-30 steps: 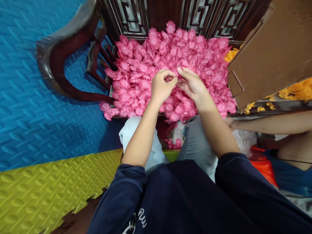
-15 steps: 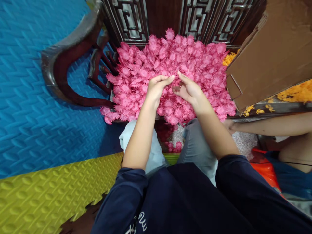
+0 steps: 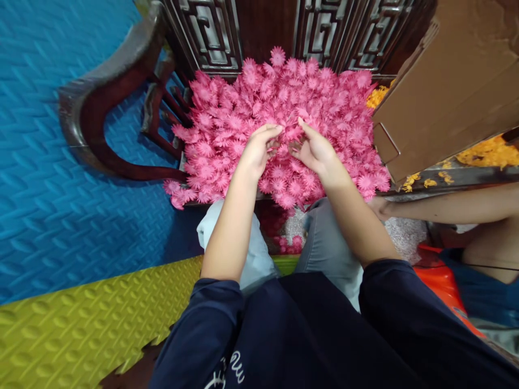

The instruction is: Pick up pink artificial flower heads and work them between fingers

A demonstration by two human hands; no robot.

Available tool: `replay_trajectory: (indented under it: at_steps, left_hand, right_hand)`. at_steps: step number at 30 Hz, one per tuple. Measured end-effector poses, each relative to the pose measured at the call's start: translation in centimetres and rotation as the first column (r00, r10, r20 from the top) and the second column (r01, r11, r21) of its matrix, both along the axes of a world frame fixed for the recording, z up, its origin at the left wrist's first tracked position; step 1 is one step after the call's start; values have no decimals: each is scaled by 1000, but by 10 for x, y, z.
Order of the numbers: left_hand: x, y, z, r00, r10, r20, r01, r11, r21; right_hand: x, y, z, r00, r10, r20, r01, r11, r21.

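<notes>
- The left hand (image 3: 256, 150) sat on the near middle of the pile of pink flowers (image 3: 227, 124), its fingers (image 3: 272, 129) curled inward with the tips pointing right toward the other hand.
- The right hand (image 3: 316, 151) lay just beside it, palm turned left, its fingers partly bent and the index tip raised over the pile.
- Between the 2 hands lay a pink flower (image 3: 288, 141); the fingertips of both hands met around it, but I could not tell whether either hand truly pinched it or only touched it.
- The pile covered a dark wooden bench (image 3: 466, 175) from its left end to near a brown cardboard box (image 3: 450, 81) on the right.
- Some flowers hung over the near edge of the bench, above the person's knees in pale trousers (image 3: 324, 243).
- Orange flowers (image 3: 486, 154) lay on the bench to the right, partly hidden under the box, and a small patch showed at the far corner of the box.
- A carved dark wooden back (image 3: 214, 32) rose at the far side of the pile, and a curved wooden armrest (image 3: 101, 102) stood to the left.
- Blue foam matting (image 3: 60, 162) covered the floor on the left, with a yellow-green mat (image 3: 81, 319) nearer.
- Another person's bare arm (image 3: 454, 205) reached in from the right, near the bench edge.
</notes>
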State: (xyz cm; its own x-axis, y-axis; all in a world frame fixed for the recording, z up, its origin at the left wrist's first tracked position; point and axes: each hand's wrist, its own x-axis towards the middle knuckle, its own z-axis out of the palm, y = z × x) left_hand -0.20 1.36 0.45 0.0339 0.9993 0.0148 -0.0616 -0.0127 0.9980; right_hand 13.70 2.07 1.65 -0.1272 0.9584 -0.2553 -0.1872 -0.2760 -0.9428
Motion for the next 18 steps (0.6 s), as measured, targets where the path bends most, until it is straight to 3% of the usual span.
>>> replay_trajectory:
  at_steps: [8, 12, 18]
  left_hand:
    - [-4, -8, 1, 996, 87, -31, -83, 990, 116]
    - [-10, -3, -7, 981, 194, -23, -191, 977, 90]
    - [-15, 14, -32, 919, 395, -1, -395, 917, 58]
  right_hand:
    - [-10, -12, 4, 983, 146, -106, -147, 989, 4]
    - [-11, -12, 3, 985, 86, -150, -93, 995, -40]
    - [-12, -13, 1, 993, 7, -121, -22, 992, -125]
